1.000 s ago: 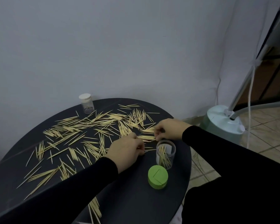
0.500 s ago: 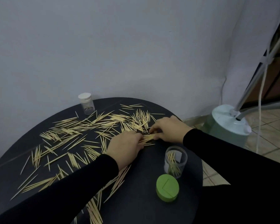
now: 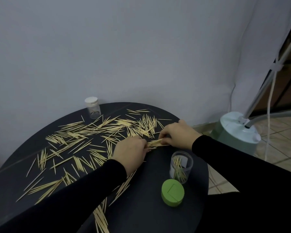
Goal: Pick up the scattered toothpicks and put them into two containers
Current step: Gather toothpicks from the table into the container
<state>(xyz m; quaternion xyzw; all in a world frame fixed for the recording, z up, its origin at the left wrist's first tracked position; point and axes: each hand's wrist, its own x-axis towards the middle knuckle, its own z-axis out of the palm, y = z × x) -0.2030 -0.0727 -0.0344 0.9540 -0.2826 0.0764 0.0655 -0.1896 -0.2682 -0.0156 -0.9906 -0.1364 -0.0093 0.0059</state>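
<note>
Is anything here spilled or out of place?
Yes: toothpicks lie strewn across the dark table. The green lid lies beside its open jar, while the white-capped jar stands apart by the wall.

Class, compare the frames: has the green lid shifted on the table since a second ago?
No. The green lid stays just in front of the open clear jar; only the camera moved.

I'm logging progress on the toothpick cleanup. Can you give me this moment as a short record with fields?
left hand: fingers curled on one end of a small bundle of toothpicks
right hand: pinches the other end of the bundle
open container: clear, upright, near the table's right edge, holds some toothpicks
green lid: off, lying on the table in front of the open container
second container: white cap on, at the far edge
scattered toothpicks: many still spread across the table
</note>
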